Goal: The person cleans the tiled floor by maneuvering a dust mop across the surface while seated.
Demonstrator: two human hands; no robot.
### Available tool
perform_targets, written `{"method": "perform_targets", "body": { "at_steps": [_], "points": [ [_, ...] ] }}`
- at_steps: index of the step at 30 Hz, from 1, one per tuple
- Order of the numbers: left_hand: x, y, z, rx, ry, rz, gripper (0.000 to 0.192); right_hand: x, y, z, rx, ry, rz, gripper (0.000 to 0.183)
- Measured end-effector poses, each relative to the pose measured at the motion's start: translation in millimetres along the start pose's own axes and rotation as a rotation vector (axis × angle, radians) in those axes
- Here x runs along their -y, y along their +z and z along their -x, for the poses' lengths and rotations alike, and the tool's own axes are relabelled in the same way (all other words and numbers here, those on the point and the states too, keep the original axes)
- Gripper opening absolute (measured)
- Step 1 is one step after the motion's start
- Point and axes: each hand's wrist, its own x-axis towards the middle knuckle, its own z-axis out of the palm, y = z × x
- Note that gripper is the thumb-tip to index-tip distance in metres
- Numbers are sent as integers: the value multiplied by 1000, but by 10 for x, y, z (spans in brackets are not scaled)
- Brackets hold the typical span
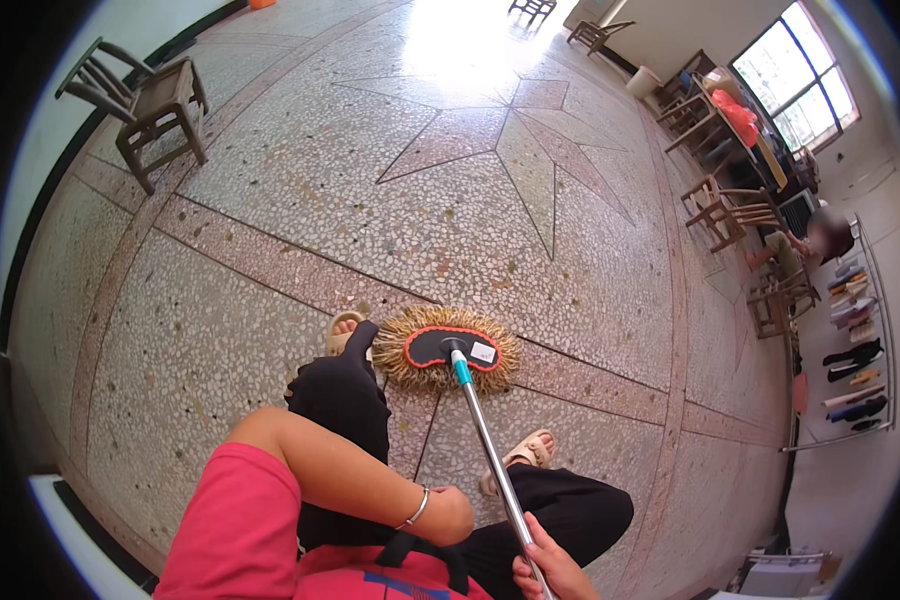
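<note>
A flat mop point(450, 349) with tan and brown fringe and a dark, red-edged pad rests on the speckled terrazzo floor, before my sandaled feet. Its metal pole point(487, 442), with a teal collar, slants down to my right hand point(551, 562), whose fingers are wrapped round it. My left hand point(450, 514), below a silver bangle, is bent in near my waist; its fingers are mostly hidden, and I cannot tell whether it holds anything.
A wooden chair point(157, 97) stands by the left wall. On the right are more wooden chairs point(727, 214), a table point(727, 124) with a red plastic bag point(735, 116), a seated person point(787, 244) and a metal rack point(881, 315) with hanging cloth items. A pale bin point(643, 82) stands farther back.
</note>
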Motion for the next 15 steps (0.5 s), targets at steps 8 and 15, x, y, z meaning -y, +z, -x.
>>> {"method": "perform_targets", "body": {
  "at_steps": [8,15],
  "points": [
    [0,-83,-81,28,-55,-46,27,575,11,-1039,248,-109,56,57],
    [239,-41,-431,70,-178,99,31,1174,80,-1976,246,-195,69,54]
  ]
}}
